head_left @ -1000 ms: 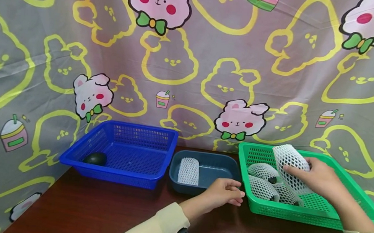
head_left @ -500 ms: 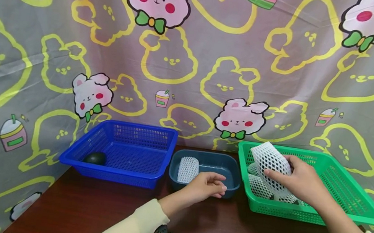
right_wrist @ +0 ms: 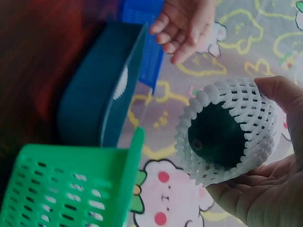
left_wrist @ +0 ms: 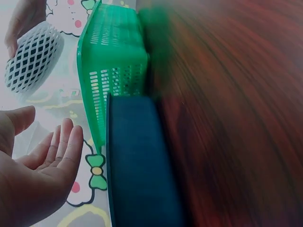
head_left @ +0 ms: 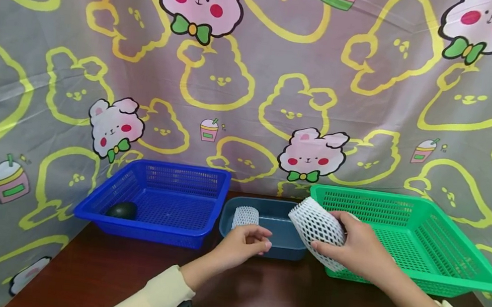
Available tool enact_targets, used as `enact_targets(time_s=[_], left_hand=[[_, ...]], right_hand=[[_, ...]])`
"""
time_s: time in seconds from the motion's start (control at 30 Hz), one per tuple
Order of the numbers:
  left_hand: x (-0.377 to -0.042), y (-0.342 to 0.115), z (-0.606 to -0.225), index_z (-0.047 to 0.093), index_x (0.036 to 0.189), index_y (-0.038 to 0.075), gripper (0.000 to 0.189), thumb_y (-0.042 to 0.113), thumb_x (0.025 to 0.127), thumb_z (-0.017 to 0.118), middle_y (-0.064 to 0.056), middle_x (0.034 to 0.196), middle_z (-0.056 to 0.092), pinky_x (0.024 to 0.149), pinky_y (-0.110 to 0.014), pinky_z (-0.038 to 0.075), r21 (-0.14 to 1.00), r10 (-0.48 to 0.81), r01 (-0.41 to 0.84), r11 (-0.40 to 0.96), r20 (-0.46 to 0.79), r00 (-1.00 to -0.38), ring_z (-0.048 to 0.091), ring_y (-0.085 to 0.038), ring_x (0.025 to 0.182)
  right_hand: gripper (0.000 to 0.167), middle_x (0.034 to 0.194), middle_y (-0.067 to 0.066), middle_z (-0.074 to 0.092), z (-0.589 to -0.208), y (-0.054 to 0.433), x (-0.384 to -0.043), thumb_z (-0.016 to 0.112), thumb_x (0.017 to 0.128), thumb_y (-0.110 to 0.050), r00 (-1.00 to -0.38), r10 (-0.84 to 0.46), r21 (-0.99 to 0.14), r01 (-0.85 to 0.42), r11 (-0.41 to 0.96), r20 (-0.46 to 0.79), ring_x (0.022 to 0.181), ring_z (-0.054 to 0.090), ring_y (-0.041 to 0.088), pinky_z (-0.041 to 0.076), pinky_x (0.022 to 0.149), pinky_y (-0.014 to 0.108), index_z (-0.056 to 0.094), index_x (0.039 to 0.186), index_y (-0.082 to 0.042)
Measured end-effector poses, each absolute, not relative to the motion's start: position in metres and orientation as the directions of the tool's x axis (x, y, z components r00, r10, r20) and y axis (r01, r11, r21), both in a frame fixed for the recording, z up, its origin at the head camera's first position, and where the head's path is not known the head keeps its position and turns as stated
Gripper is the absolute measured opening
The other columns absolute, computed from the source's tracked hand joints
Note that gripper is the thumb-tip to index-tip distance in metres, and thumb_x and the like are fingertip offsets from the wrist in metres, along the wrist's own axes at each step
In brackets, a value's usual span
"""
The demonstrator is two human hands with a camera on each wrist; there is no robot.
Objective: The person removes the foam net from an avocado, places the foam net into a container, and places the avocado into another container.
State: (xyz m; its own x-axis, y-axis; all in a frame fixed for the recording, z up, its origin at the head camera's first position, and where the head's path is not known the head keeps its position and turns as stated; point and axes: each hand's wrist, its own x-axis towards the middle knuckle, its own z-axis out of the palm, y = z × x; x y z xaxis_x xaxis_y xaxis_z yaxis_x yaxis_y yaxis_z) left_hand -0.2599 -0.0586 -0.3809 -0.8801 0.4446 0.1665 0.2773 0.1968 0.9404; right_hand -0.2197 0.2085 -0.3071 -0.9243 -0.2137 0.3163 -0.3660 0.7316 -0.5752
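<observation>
Near the dark-blue oblong plastic tub (head_left: 278, 252), your right hand (head_left: 356, 244) grips a dark-green oval fruit (right_wrist: 220, 137) in white foam netting (head_left: 317, 227), seemingly for unwrapping, which calls for your relaxed, unladen left hand (head_left: 242, 244).

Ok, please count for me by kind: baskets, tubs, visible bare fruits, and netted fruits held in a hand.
Baskets: 2, blue basket and green basket
Tubs: 1, dark blue tub
Bare fruits: 1, dark fruit in the blue basket
Netted fruits held: 1, in right hand
Total: 5

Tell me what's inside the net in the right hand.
A dark green fruit, bare at the open end of the net. Mesh covers its sides; whatever is under the right hand can't be seen.
</observation>
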Motion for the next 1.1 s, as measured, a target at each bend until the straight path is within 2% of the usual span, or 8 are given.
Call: enact_targets(time_s=[0.13, 0.27, 0.57, 0.8, 1.1], left_hand=[[-0.259, -0.071, -0.384, 0.068, 0.109, 0.000, 0.022, 0.015, 0.093, 0.067, -0.005, 0.091, 0.067, 0.072, -0.026, 0.053, 0.896, 0.433, 0.355, 0.267, 0.218, -0.875, 0.065, -0.024, 0.084], [-0.258, -0.083, -0.388, 0.069, 0.107, 0.002, 0.021, 0.016, 0.091, 0.069, -0.002, 0.091, 0.067, 0.072, -0.024, 0.051, 0.861, 0.417, 0.397, 0.318, 0.249, -0.874, 0.062, -0.013, 0.081], [-0.252, -0.108, -0.398, 0.068, 0.107, -0.001, 0.020, 0.010, 0.091, 0.068, -0.003, 0.092, 0.068, 0.070, -0.025, 0.051, 0.843, 0.397, 0.399, 0.360, 0.249, -0.884, 0.063, -0.017, 0.082], [-0.248, -0.122, -0.401, 0.068, 0.106, -0.001, 0.021, 0.013, 0.090, 0.070, -0.002, 0.092, 0.068, 0.069, -0.025, 0.052, 0.817, 0.403, 0.407, 0.409, 0.238, -0.883, 0.064, -0.014, 0.081], [-0.244, -0.131, -0.403, 0.068, 0.105, -0.001, 0.022, 0.014, 0.089, 0.070, 0.000, 0.088, 0.068, 0.067, -0.025, 0.051, 0.802, 0.408, 0.408, 0.436, 0.228, -0.884, 0.063, -0.013, 0.078]], right_hand=[[0.070, 0.106, 0.008, 0.062, -0.315, 0.200, -0.220, 0.083, 0.074, -0.043, -0.902, -0.256, -0.566, -0.419, 0.710, 0.347, 0.083, 0.059, 0.019, 0.052, 0.063, 0.030, 0.055, 0.123, -0.002], [0.072, 0.106, 0.007, 0.062, -0.323, 0.190, -0.221, 0.085, 0.072, -0.044, -0.893, -0.293, -0.553, -0.444, 0.705, 0.342, 0.084, 0.059, 0.018, 0.053, 0.066, 0.031, 0.055, 0.124, -0.003], [0.077, 0.111, 0.001, 0.061, -0.342, 0.167, -0.219, 0.087, 0.067, -0.046, -0.886, -0.373, -0.539, -0.465, 0.703, 0.277, 0.091, 0.057, 0.015, 0.052, 0.075, 0.034, 0.055, 0.126, -0.008], [0.076, 0.111, -0.002, 0.060, -0.357, 0.155, -0.218, 0.088, 0.066, -0.046, -0.864, -0.446, -0.529, -0.499, 0.686, 0.235, 0.090, 0.056, 0.013, 0.053, 0.077, 0.035, 0.054, 0.125, -0.010], [0.073, 0.111, -0.004, 0.058, -0.381, 0.146, -0.227, 0.085, 0.070, -0.044, -0.791, -0.564, -0.480, -0.600, 0.640, 0.238, 0.093, 0.055, 0.010, 0.051, 0.081, 0.032, 0.052, 0.125, -0.008]])
